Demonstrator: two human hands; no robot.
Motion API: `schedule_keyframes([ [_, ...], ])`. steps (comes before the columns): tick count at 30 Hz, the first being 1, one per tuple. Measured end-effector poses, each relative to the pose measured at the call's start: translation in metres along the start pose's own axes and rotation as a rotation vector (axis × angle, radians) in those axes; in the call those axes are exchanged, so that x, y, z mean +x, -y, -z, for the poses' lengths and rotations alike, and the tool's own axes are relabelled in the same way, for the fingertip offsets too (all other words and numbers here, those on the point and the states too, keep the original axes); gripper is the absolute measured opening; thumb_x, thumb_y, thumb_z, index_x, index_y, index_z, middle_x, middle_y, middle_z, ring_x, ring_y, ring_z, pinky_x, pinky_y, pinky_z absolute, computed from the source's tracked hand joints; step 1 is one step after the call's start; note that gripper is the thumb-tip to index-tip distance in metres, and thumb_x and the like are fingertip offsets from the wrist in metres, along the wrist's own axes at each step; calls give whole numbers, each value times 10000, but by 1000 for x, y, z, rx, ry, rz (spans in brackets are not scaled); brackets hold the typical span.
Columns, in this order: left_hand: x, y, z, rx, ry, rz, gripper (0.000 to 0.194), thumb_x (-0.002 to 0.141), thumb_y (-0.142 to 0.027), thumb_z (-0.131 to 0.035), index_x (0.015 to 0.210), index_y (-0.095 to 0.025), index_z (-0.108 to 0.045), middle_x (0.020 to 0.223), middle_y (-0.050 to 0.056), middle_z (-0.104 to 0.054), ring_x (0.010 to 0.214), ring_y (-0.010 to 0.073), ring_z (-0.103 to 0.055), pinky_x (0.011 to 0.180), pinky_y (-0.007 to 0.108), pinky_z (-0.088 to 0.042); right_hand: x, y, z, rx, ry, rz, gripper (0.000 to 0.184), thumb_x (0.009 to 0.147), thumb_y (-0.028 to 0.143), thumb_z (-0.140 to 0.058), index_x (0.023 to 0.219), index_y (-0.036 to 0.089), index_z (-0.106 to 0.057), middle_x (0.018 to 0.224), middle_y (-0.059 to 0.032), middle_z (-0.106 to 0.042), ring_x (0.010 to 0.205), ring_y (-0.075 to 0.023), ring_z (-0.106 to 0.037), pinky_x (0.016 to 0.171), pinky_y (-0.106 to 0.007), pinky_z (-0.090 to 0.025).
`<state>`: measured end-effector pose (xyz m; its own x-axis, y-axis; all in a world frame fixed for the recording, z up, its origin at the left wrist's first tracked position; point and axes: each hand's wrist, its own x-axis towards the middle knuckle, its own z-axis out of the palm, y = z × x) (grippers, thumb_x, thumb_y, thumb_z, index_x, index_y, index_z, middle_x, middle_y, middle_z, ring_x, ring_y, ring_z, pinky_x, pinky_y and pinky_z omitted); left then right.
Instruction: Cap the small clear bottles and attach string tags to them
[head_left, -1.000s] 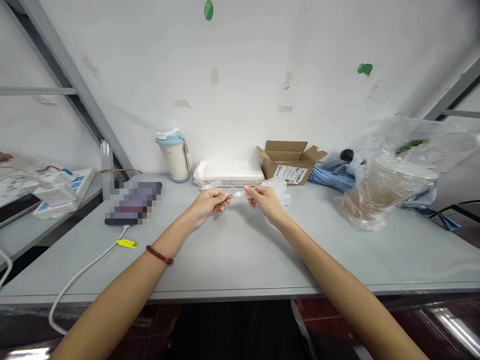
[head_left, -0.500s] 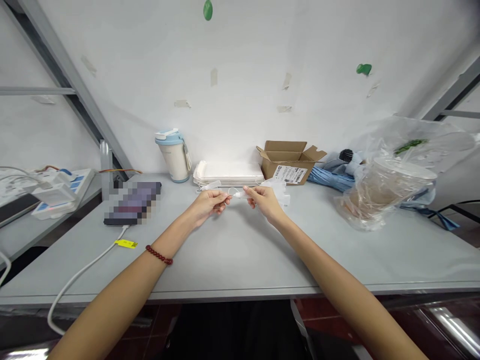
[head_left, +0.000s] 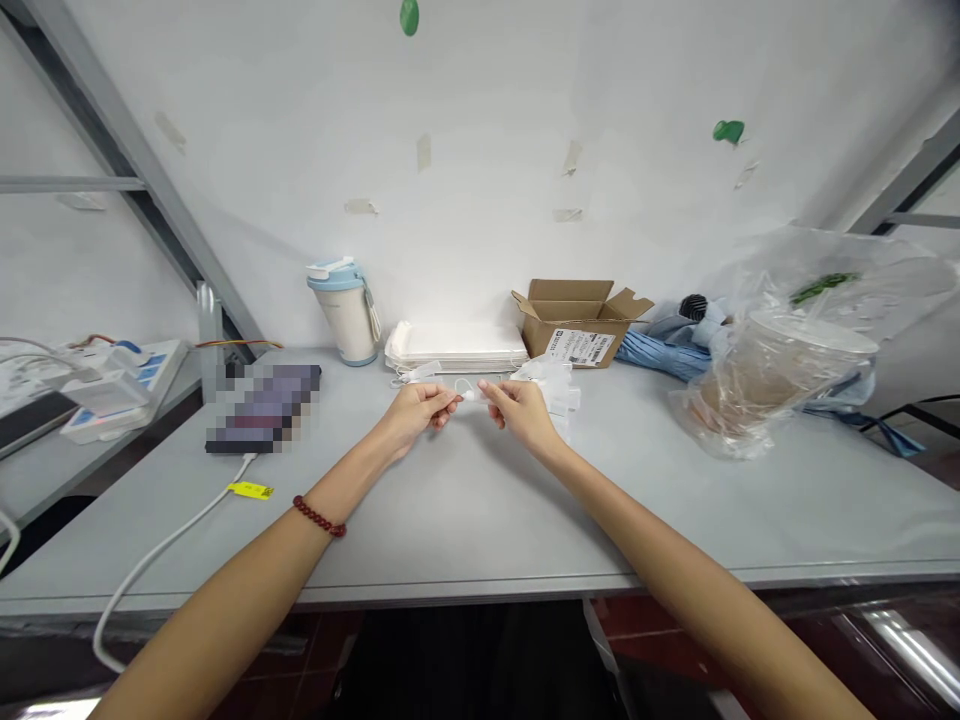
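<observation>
My left hand and my right hand meet above the middle of the grey table. Both pinch a small white cable piece between their fingertips, the fingers closed around it. A thin white wire loops up behind the two hands. My right hand also seems to hold a crumpled clear plastic bag. A red bead bracelet sits on my left wrist.
A blue-and-white jug, a stack of white packets and an open cardboard box line the wall. A blurred dark device with a white cable lies left. Clear bags with a large roll and blue umbrella sit right.
My two hands have drawn closer together, the right one shifting slightly left. The view has tilted a little.
</observation>
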<state>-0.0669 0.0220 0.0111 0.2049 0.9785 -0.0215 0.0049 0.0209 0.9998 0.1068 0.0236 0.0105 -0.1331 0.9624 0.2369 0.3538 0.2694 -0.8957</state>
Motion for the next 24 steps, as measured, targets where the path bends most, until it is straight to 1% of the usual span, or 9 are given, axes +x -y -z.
schedule_keyframes([
  [3,-1,0,-2,26,-1,-15,256,675,-355,-683,615,-126,-587,563,-24,-494,463,59,-391,475,221,-318,0,-1,-1,7,-1,1,526,813,566,-477,455,182,-438,372,33,-430,375,-81,-393,460,-224,-316],
  [6,-1,1,-2,52,0,-32,255,693,-356,-661,605,-131,-578,529,-30,-473,461,65,-387,474,225,-313,0,-4,-2,5,-1,9,534,806,584,-477,454,188,-416,372,36,-423,371,-81,-388,458,-225,-314],
  [12,-1,3,-1,91,3,-57,247,716,-349,-638,603,-139,-571,534,-27,-481,469,71,-393,482,230,-316,-1,-5,-3,-11,2,26,549,817,604,-446,457,191,-410,377,35,-425,382,-86,-399,481,-231,-334],
  [18,-3,-2,-3,112,9,-37,252,715,-350,-632,588,-140,-574,502,-27,-468,459,76,-390,479,234,-302,0,-2,-1,-48,-3,26,546,803,600,-473,447,191,-404,375,36,-420,384,-85,-387,482,-231,-325],
  [24,-1,1,-2,95,22,-19,261,711,-357,-642,590,-134,-583,518,-18,-484,459,76,-399,477,237,-304,1,-2,-1,-59,8,40,565,803,619,-457,437,192,-399,377,33,-424,392,-85,-383,482,-230,-323],
])
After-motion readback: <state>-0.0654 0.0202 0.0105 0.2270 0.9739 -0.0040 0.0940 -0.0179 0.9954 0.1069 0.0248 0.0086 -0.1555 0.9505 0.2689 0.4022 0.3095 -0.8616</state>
